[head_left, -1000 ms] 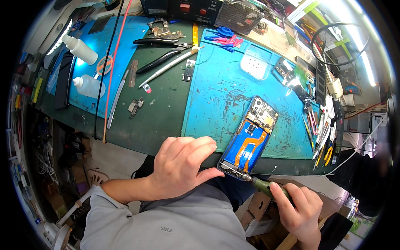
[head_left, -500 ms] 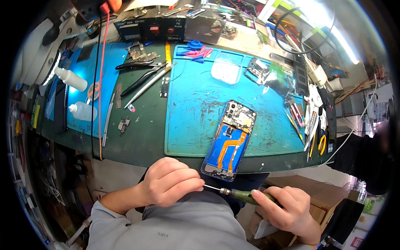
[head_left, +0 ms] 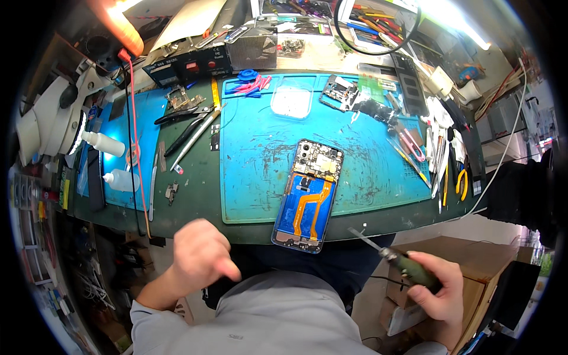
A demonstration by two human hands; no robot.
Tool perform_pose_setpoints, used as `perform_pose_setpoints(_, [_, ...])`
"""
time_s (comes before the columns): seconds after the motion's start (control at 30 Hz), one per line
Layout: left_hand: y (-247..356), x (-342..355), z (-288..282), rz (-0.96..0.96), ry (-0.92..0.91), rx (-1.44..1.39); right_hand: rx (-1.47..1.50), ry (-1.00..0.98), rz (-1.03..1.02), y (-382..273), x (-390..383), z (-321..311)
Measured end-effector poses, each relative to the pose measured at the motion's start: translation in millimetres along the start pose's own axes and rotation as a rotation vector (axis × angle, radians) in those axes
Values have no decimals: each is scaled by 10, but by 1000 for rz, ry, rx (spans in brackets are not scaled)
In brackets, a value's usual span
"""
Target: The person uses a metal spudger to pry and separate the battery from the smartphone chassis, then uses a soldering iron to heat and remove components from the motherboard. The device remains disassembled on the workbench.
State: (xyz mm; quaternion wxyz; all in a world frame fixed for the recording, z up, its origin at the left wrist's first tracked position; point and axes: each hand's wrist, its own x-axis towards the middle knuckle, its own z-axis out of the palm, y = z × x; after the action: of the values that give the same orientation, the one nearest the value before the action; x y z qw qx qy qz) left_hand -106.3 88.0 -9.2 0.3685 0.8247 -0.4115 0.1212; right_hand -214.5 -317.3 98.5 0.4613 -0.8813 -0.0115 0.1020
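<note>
In my right hand (head_left: 441,284) is a green-handled tool (head_left: 408,266) with a metal collar and a thin flat metal tip. A dark cable runs beside it. The tip points up and left toward the table's front edge, away from the phone. My left hand (head_left: 204,257) hovers in front of that edge, fingers curled in and thumb sticking out. Nothing shows in it. An opened phone (head_left: 310,195) lies on the blue mat, circuit board exposed at the top and orange flex cables over a blue area. Its lower end overhangs the mat's front edge.
The blue mat (head_left: 248,165) also carries a clear plastic dish (head_left: 291,102) and a stripped phone frame (head_left: 338,93). Tweezers, brushes and yellow-handled pliers (head_left: 461,183) line the right side. Black-handled cutters (head_left: 183,136) and two white bottles (head_left: 121,180) are at left, beside a hanging red cable (head_left: 135,106).
My left hand has come away from the tool's tip and moved left. The tool has moved right in my right hand, its tip now raised. The whole view has shifted slightly.
</note>
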Motion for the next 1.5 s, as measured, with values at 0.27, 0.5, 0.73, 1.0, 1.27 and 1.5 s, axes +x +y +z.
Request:
perform_pose_setpoints(0.27, [185, 1010, -30, 597, -537, 506, 131, 145, 106, 236, -193, -38])
perform_pose_setpoints(0.5, [203, 1411, 278, 953, -813, 601, 152, 218, 93, 404, -413, 13])
perform_pose_setpoints(0.73, [56, 1832, 332, 930, -697, 347, 155, 289, 154, 556, -544, 31])
perform_pose_setpoints(1.0, [177, 1818, 489, 196, -502, 385, 64, 320, 64, 525, -421, 56])
perform_pose_setpoints(1.27, [277, 1659, 550, -169, -626, 519, -120, 250, -66, 379, -157, 34])
perform_pose_setpoints(1.5, [-247, 1773, 419, -365, -633, 109, -164, 242, -141, 348, 86, 48])
